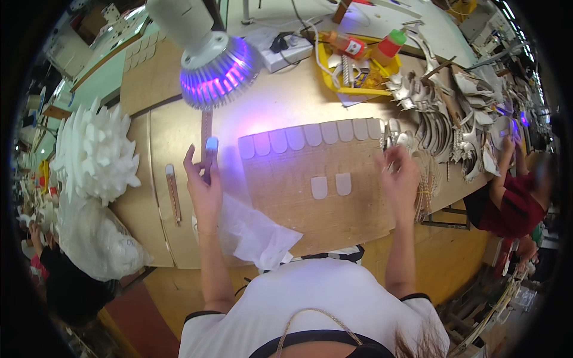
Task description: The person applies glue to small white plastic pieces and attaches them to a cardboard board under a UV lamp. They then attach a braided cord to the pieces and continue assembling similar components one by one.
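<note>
Near the table's middle, my left hand [206,191] is closed on a narrow dark strip with a pale rounded tip [212,143]. The tip catches bluish light from the lamp [221,74] above. My right hand [400,179] is raised at the right edge of a brown board [316,221], its fingers curled together and slightly blurred; what they hold, if anything, is hidden. Beside it lie shiny silvery pieces [397,134]. Along the board's far edge runs a row of pale rounded tabs [295,137]; two loose tabs [319,187] lie nearer to me.
A similar strip [173,194] lies left of my left hand. White spiky pieces [95,155] are heaped at the left. Thin plastic sheeting [256,238] overlaps the board. A yellow tray [358,91] holds bottles; curved metallic pieces [439,128] crowd the right. Other people work at both sides.
</note>
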### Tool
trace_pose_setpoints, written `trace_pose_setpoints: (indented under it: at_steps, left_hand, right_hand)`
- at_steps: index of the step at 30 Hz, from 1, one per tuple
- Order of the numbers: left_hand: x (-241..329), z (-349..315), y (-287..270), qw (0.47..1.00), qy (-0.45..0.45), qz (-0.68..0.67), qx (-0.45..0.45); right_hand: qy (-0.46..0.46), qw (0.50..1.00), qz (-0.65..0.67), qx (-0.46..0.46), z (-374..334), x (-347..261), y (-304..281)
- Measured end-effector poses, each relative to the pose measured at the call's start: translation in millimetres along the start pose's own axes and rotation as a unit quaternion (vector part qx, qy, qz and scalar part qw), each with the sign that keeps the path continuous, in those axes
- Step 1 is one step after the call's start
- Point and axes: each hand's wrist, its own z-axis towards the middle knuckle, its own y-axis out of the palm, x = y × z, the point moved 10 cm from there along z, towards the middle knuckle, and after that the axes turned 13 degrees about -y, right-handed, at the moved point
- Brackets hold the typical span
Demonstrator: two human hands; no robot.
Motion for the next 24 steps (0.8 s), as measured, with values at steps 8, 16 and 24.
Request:
trace_pose_setpoints:
  at_steps: [8,16,24]
  left_hand:
    - [-22,-6,24,0.999,0.002,0.034,-0.037]
    - [17,-37,23,0.955,0.138,0.235,0.121]
    - [10,-45,62,0.936,0.174,0.3,0.061]
  right_hand:
    - [-0.483,0.718,-0.499,0.046,196,23,80]
    - [-0.368,0.628,-0.683,-0.061,314,96,147]
    - [-0.112,0.956,-0.27,-0.021,244,38,-22]
